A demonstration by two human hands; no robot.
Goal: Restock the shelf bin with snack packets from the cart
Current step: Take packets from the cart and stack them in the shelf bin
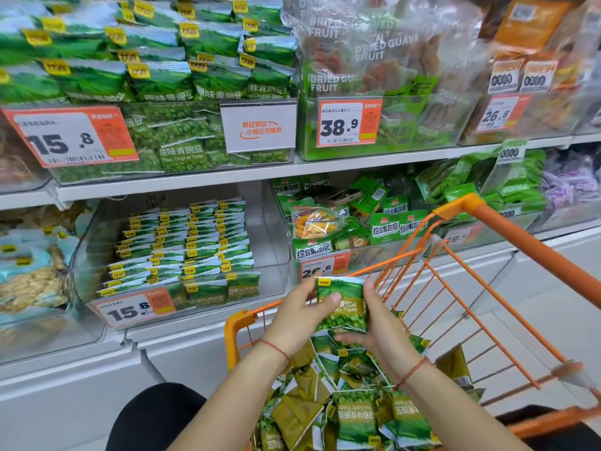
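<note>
Both hands, left hand (300, 315) and right hand (374, 323), grip one packet (341, 307); the bin (276, 222) at ten o'clock looks crowded, so it may slide out.

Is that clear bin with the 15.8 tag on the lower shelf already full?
Not full. The clear bin holds rows of green packets on its left, but its right side stands bare.
</note>
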